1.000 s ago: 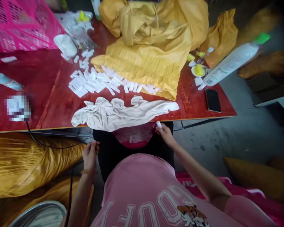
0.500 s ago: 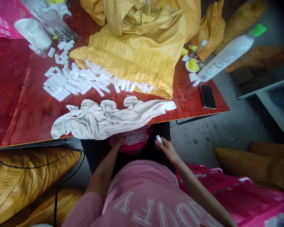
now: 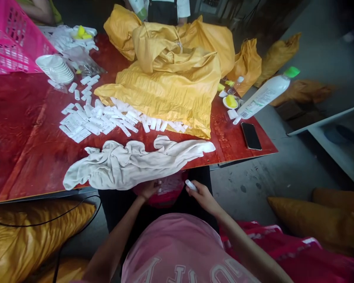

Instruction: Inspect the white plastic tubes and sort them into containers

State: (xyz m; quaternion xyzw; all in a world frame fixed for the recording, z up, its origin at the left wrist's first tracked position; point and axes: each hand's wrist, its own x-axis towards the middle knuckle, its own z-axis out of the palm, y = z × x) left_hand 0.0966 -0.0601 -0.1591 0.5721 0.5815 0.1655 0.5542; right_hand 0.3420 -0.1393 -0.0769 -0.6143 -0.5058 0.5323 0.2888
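White tube [image 3: 190, 184], in right hand [image 3: 201, 195].
Fingers closed round it, one end jutting past the thumb; left hand [image 3: 149, 190] by pink basket [image 3: 161, 201], fingertips indistinct, grip cannot be told.

The right hand [image 3: 201, 193] holds a white tube [image 3: 191, 185] beside the red table [image 3: 23, 157].

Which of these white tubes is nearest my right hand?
The small white plastic tube that your right hand is gripping; those on the red table lie farther off.
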